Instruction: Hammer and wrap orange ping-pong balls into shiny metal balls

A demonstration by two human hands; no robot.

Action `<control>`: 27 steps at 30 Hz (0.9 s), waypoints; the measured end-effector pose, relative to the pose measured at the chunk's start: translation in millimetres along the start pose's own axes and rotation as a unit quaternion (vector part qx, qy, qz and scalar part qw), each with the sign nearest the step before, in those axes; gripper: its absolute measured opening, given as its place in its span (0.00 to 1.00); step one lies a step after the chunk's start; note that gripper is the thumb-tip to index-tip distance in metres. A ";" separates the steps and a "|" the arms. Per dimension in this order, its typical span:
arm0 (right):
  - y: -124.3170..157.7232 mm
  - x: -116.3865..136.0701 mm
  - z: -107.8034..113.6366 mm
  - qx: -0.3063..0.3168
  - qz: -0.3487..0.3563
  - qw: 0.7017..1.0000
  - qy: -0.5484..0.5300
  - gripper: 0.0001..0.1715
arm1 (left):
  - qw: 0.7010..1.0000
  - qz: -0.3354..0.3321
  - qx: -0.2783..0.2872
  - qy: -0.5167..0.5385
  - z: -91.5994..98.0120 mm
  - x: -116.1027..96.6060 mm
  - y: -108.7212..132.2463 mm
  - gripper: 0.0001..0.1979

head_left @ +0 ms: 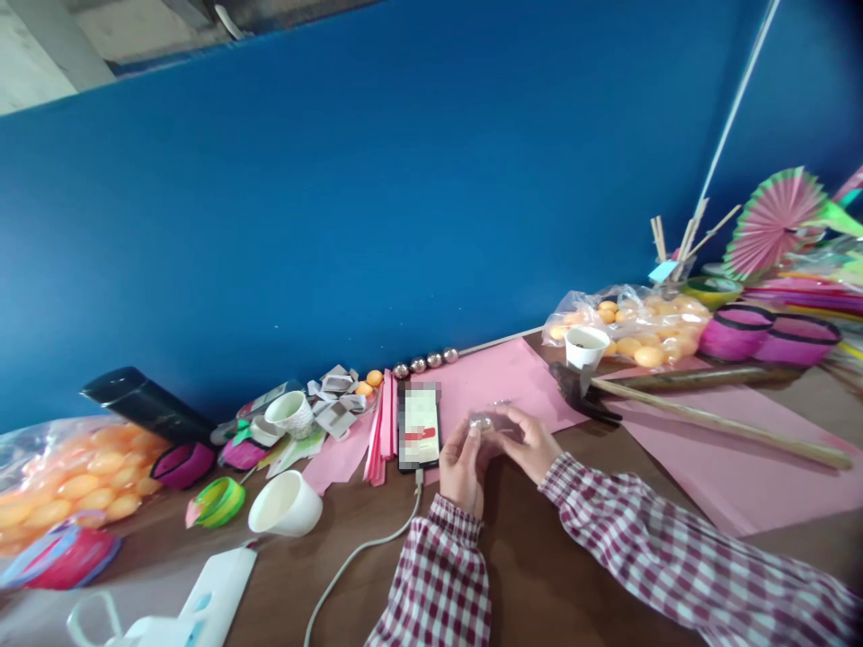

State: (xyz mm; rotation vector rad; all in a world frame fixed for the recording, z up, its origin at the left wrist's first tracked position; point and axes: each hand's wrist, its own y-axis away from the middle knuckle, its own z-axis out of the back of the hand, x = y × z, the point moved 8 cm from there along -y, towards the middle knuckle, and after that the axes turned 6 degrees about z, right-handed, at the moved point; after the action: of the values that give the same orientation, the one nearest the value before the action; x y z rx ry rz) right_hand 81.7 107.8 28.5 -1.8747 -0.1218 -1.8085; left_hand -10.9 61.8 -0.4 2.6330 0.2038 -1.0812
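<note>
Between my hands, above the pink paper, is a small shiny silvery thing in clear plastic (481, 420); blur hides its exact kind. My left hand (464, 460) holds it from below, thumb and fingers closed around it. From the other side, my right hand (529, 442) pinches at the clear plastic with thumb and forefinger. A phone (419, 427) with a white cable stands just left of my left hand. Behind it, by the blue wall, several silver balls (434, 361) sit in a row. Pink paper (502, 377) lies behind my hands.
To the right lie a hammer (715, 418), a white paper cup (585, 345) and a bag of orange balls (647, 328). On the left are a tilted white cup (286, 505), a power strip (216, 593), a black cylinder (145, 404) and another bag of orange balls (87, 476).
</note>
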 end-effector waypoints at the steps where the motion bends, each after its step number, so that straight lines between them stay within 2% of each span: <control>1: 0.8 2.2 -0.3 -0.001 0.014 1.000 0.017 0.20 | 1.000 -0.001 0.001 -0.006 -0.9 -0.7 0.5 0.17; 5: 5.1 10.6 -1.2 0.004 0.079 0.991 0.106 0.17 | 0.999 -0.014 -0.014 -0.036 0.8 -2.4 0.6 0.16; 10: 9.7 20.5 -2.0 0.007 0.160 0.969 0.186 0.19 | 0.997 -0.022 -0.034 -0.063 6.9 0.9 -1.3 0.15; 15: 5.8 17.2 -0.6 0.016 0.105 0.983 0.148 0.18 | 0.999 -0.005 -0.022 -0.049 2.9 2.0 0.7 0.14; 20: 5.1 18.6 0.5 0.012 0.105 0.987 0.123 0.20 | 0.999 0.019 0.011 -0.026 -2.4 0.0 1.9 0.12; 23: 6.2 18.6 -1.5 0.018 0.111 0.987 0.116 0.21 | 0.999 0.025 0.006 -0.031 0.5 -0.2 1.1 0.13; 27: 7.1 17.3 -1.9 0.007 0.090 0.991 0.103 0.18 | 1.000 0.017 0.010 -0.015 0.6 -0.2 1.0 0.10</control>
State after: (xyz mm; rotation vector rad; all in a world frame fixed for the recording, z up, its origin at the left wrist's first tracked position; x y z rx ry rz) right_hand 84.7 95.9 42.6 -1.6213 0.1058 -1.8575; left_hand -11.2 60.7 -0.4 2.6253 0.1426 -1.1173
